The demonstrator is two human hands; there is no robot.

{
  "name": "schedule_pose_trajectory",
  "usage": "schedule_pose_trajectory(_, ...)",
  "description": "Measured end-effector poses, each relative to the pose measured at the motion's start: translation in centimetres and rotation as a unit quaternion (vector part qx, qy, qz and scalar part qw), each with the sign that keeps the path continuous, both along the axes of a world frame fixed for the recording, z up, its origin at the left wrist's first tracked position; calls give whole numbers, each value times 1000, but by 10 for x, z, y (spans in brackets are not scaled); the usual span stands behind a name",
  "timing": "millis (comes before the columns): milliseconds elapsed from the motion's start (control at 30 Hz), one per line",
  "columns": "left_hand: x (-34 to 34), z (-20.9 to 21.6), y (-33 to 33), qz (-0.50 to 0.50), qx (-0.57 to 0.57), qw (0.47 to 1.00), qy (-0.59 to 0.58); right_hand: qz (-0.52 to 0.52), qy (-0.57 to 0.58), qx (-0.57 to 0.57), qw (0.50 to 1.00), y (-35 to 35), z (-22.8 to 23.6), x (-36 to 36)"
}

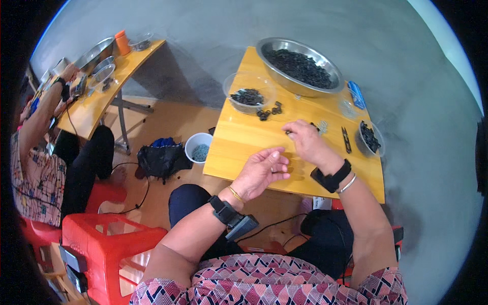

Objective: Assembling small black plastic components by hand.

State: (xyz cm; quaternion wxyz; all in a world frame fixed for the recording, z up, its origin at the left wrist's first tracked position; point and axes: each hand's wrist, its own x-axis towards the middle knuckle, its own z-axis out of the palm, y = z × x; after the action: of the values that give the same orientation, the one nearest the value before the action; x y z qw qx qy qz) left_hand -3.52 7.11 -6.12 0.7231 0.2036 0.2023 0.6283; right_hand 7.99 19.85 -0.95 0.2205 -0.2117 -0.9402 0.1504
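Observation:
My right hand (pixel 307 142) is over the middle of the yellow table (pixel 231 152). Its thumb and fingers pinch a small black piece (pixel 288 132), mostly hidden by the fingertips. Nearer to me and to the left, my left hand (pixel 262 173) is half curled at the table's front edge, fingers apart, with nothing visible in it. Small clear pieces (pixel 323 127) lie just beyond my right hand. Several loose black pieces (pixel 269 111) are grouped beside a clear plastic bowl (pixel 227 94) of dark slender parts.
A steel basin (pixel 333 92) heaped with black pieces stands at the back. To the right are small snips (pixel 346 140), a clear tub (pixel 382 147) of black parts and a blue packet (pixel 357 95). A white bucket (pixel 192 147), red stool (pixel 112 223) and co-worker (pixel 43 168) are left.

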Motion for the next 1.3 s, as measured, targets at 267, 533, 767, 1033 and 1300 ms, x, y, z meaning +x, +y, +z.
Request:
schedule_pose_trajectory(267,8,3,-3,57,-7,993,107,44,64,-62,995,-69,-3,20)
schedule_pose_trajectory(533,7,5,-1,65,-44,984,163,-29,73,-105,991,-41,-12,78)
schedule_pose_trajectory(767,-17,10,-6,3,-6,998,68,-96,36,-161,982,-25,-10,112)
schedule_pose_trajectory(1033,-55,17,-4,8,-7,996,90,11,-60,-183,981,-25,-8,106)
schedule_pose_trajectory(1300,-42,10,-8,77,-26,982,170,1,-27,-146,989,-31,-20,107)
